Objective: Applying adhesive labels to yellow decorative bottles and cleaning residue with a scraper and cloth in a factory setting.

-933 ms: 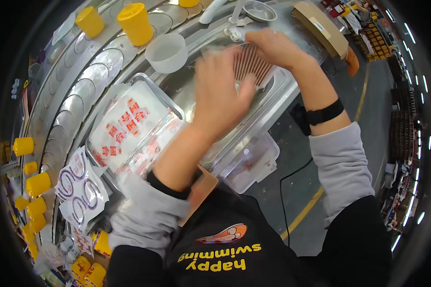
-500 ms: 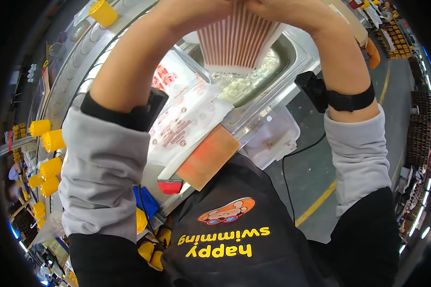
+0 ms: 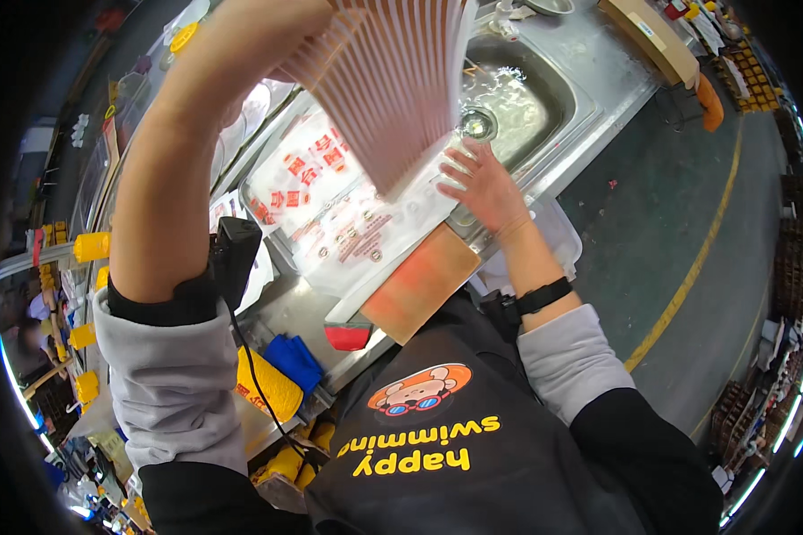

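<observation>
Left hand [image 3: 302, 25] at eleven o'clock grips the ribbed panel [image 3: 401, 98], raised toward twelve; fingertips hidden. Right hand [image 3: 489, 185], fingers spread, holds nothing, between one and two. Judgement: support the lower corner, clear of the printed sheet [image 3: 335, 239].

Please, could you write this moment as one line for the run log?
left hand: holding striped panel | right hand: open, near sink | sink: water inside
</observation>
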